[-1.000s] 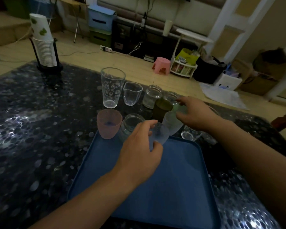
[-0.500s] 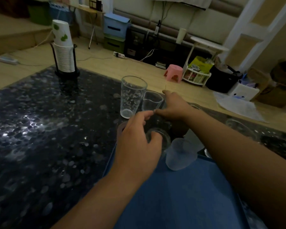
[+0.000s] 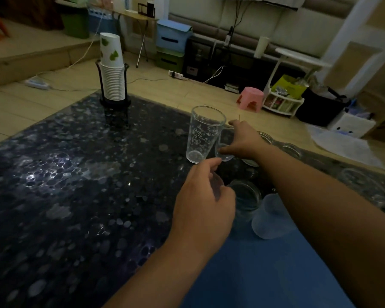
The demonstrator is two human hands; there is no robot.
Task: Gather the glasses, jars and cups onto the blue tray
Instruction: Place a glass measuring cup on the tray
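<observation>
My right hand [image 3: 242,141] reaches across the dark table and grips a small clear glass [image 3: 226,144], thumb low and forefinger over the rim. That glass stands right beside a tall printed glass [image 3: 206,134]. My left hand [image 3: 205,203] curls around a pink cup [image 3: 218,182], of which only a sliver of rim shows. An open glass jar [image 3: 245,196] stands just right of that hand, at the far edge of the blue tray [image 3: 265,274]. On the tray stands a frosted cup [image 3: 269,216], partly behind my right forearm.
More jars [image 3: 291,151] sit behind my right arm, and a wide clear glass [image 3: 365,187] stands at the far right. A rack of stacked paper cups [image 3: 112,70] is at the table's far left corner. The table's far edge lies just behind the tall glass.
My left hand let go of the frosted cup on the tray and moved left onto the pink cup. My right hand reached forward and took hold of the small clear glass.
</observation>
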